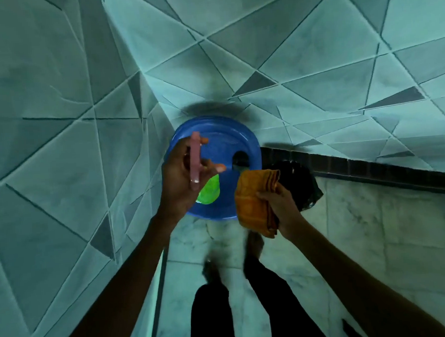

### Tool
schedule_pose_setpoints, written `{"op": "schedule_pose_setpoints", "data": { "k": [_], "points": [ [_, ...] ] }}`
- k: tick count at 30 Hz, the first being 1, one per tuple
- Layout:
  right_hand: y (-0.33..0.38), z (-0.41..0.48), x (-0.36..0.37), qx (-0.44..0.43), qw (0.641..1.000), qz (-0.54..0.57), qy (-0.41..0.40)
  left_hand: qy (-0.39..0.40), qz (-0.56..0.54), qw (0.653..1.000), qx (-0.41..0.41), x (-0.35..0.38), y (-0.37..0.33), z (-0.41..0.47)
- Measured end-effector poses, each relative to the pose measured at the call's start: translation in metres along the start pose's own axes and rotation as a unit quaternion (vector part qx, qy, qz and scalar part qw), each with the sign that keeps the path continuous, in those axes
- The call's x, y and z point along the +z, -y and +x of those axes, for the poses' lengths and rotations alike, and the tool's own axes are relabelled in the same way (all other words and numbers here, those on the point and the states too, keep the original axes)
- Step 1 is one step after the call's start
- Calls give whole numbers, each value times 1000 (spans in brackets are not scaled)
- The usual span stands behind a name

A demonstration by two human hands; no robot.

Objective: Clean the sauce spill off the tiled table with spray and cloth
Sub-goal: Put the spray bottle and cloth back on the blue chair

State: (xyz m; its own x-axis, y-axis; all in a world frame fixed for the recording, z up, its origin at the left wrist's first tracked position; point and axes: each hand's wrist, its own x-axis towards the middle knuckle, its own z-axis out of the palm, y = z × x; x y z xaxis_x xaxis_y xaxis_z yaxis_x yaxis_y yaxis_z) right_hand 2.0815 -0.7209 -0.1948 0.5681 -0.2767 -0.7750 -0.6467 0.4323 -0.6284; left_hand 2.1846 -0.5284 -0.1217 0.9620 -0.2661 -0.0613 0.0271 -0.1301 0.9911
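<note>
My left hand [182, 176] grips a slim pink object [195, 159], held upright over a blue plastic basin [224, 142]; I cannot tell whether it is the spray bottle. A bright green item [209, 193] lies inside the basin. To the right of the basin, my right hand [279, 206] clutches a folded orange cloth [255, 200]. The basin stands on the floor in a corner of tiled walls. No tiled table or sauce spill is in view.
Teal tiled walls [55, 127] with angular patterns close in on the left and behind. A dark band [374, 168] runs along the right wall's base. A black bag-like object [304, 181] sits behind the cloth. My legs [252, 311] stand on a marbled floor [351, 225].
</note>
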Motion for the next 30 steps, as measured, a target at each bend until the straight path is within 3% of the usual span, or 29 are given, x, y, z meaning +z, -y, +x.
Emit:
{"op": "schedule_pose_setpoints", "data": {
  "k": [4,16,21,30],
  "points": [
    [-28,98,20,22,999,-19,-15,-25,-30,999,-2,-4,74,61],
    [-114,299,65,57,995,-44,-68,41,-13,999,9,-7,271,163],
    [-134,343,73,50,988,-129,-69,58,-2,998,15,-7,308,179],
    [-141,373,78,66,988,-111,-81,69,6,997,37,-14,330,206]
  ]
}}
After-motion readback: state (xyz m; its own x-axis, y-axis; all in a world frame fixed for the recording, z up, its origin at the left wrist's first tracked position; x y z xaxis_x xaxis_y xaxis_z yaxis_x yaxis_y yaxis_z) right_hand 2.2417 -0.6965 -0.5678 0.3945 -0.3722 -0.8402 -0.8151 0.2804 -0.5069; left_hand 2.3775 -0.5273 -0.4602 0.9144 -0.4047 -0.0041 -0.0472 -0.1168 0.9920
